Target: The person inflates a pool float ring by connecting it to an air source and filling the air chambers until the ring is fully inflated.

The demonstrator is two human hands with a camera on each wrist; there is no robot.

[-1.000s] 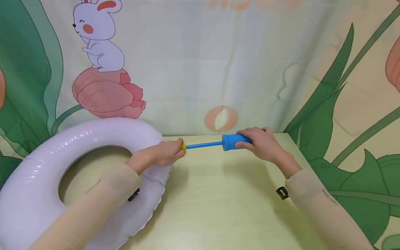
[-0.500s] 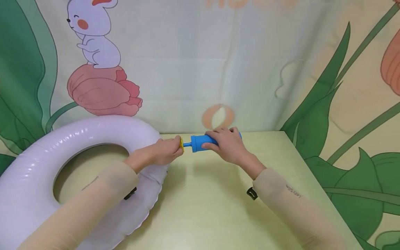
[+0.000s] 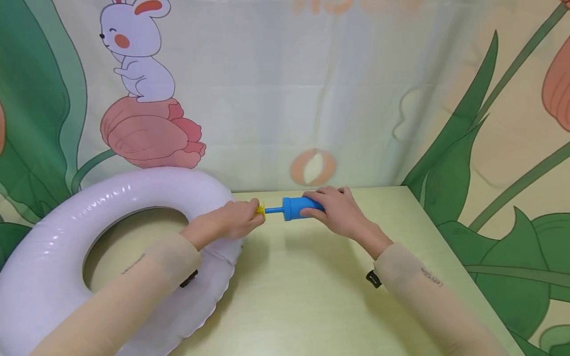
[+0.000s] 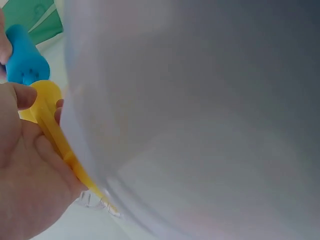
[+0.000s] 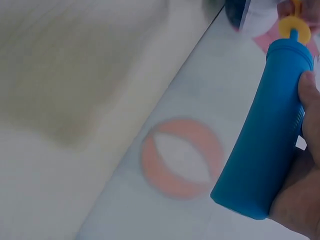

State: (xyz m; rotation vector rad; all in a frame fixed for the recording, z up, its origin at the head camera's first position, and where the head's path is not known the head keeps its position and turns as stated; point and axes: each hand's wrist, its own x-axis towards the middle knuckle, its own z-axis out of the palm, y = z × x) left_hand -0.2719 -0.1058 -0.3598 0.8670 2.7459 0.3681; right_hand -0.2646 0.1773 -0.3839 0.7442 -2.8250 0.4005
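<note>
A blue hand air pump spans the space between both hands, close over the table. My right hand grips its barrel, thumb along the near side. From the barrel a short stretch of thin blue rod leads to a yellow nozzle. My left hand holds this nozzle, thumb against its round flange. In the left wrist view the tapering nozzle tip reaches clear plastic at the edge of a white inflatable swim ring. The ring lies under my left forearm, puffed out and glossy.
The pale table extends below and right of the hands. A printed curtain with a rabbit and flowers stands directly behind the table's back edge, and its green leaves line the right side.
My right hand slid the barrel left along the rod towards my left hand, then drew it back slightly right. Less rod shows than a second ago. My left hand stays nearly in place.
</note>
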